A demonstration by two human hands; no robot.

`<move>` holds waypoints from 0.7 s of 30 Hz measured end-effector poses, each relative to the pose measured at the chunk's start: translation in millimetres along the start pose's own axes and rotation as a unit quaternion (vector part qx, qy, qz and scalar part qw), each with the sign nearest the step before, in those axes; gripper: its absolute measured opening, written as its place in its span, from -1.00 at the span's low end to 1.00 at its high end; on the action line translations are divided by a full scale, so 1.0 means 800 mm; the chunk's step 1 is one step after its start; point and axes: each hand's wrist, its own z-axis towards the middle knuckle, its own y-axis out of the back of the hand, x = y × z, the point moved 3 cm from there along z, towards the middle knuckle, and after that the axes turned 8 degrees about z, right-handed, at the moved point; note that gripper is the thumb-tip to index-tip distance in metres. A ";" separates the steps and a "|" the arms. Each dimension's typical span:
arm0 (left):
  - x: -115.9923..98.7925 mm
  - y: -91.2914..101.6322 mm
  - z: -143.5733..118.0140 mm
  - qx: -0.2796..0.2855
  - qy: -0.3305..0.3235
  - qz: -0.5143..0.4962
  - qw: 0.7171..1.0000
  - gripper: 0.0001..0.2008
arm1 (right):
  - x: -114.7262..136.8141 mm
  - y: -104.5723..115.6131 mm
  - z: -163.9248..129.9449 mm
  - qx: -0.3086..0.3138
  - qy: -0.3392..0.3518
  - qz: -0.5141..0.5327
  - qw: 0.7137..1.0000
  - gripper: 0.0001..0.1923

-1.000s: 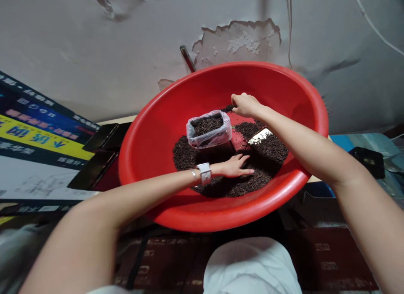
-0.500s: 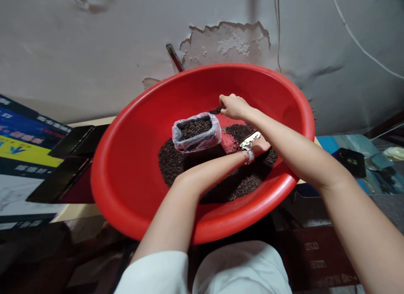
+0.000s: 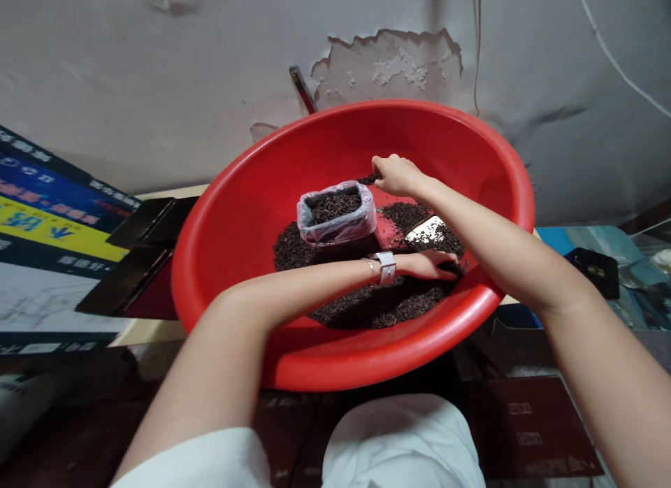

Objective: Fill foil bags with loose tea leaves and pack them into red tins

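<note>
A: Item one, the red basin (image 3: 235,264). Where is it sitting for you?

B: It is sitting on the desk (image 3: 152,327) straight ahead of you, tipped a little toward you, with loose dark tea leaves (image 3: 367,307) lying across its floor.

A: Item two, the container?

B: A small box lined with a clear plastic bag (image 3: 336,212) is standing upright in the leaves, left of centre, already heaped nearly to its rim.

A: Item three, your left hand (image 3: 427,266)?

B: You are laying it flat on the leaves at the near right of the pile, fingers stretched and pointing right, palm down. It is gripping nothing that I can see. A white watch (image 3: 388,267) is sitting on that wrist.

A: Item four, your right hand (image 3: 394,175)?

B: You are curling it over the far edge of the pile, fingers bent around a small clump of leaves (image 3: 368,180); how firmly it is closing I cannot tell.

A: And the relation that matters?

B: The box is lying just left of and slightly nearer than your right hand, which is the closer of the two. A shiny flat scoop (image 3: 428,228) is resting between your forearms, its long axis running diagonally, near left to far right.
</note>
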 end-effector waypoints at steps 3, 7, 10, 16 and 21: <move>-0.007 0.001 -0.038 0.043 0.008 0.025 0.999 -0.50 | -0.001 -0.001 0.000 0.004 -0.002 0.000 1.000 -0.62; 0.001 0.000 -0.083 0.115 0.090 0.064 0.987 -0.25 | -0.002 -0.004 0.000 0.007 -0.001 -0.001 1.000 -0.60; 0.004 -0.001 -0.106 0.146 0.108 0.088 0.979 -0.03 | -0.003 -0.005 0.001 0.007 -0.003 -0.002 1.000 -0.60; 0.004 -0.005 -0.114 0.172 0.168 0.104 0.965 0.17 | -0.005 -0.007 0.002 0.001 0.004 -0.005 1.000 -0.62; 0.003 -0.010 -0.110 0.149 0.177 0.145 0.962 0.08 | -0.006 -0.010 0.004 0.006 0.005 -0.015 1.000 -0.61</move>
